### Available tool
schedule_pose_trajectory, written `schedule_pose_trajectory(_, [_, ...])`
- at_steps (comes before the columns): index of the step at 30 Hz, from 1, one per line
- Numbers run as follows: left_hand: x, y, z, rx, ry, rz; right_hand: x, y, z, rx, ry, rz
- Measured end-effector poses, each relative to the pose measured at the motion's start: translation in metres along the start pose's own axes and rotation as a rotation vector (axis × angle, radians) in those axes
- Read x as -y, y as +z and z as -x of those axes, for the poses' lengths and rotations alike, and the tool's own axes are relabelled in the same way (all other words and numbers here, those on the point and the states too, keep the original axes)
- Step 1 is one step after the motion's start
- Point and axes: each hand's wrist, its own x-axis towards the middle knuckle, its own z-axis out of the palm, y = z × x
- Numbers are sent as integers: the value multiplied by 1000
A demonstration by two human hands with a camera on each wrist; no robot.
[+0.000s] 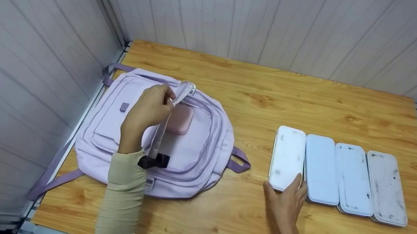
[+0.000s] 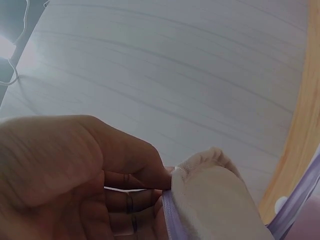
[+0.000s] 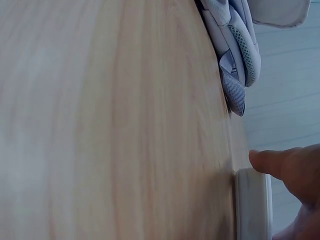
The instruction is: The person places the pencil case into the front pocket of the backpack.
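Your left hand point(image 1: 150, 108) pinches the lilac backpack point(image 1: 109, 118) flap point(image 2: 215, 197) at 9 o'clock; your right hand point(image 1: 286, 205), spread at 4 o'clock, grips the white case point(image 1: 288, 157) beside 3 others point(image 1: 354, 180).

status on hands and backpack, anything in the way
Left hand pinching backpack flap. Right hand gripping white case. Pink item inside backpack. Strap loop lies between backpack and case.
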Motion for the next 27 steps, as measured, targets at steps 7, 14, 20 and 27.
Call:
schedule_pose_trajectory(7, [0, 0, -2, 5, 2, 5, -3, -5, 0, -60, -11, -69])
schedule_pose_trajectory(14, [0, 0, -2, 10, 3, 3, -4, -5, 0, -169, -85, -167])
schedule_pose_trajectory(20, [0, 0, -1, 12, -7, 4, 1, -5, 2, -213, -130, -211])
schedule_pose_trajectory(27, [0, 1, -1, 13, 5, 2, 7, -12, 0, -261, -193, -286])
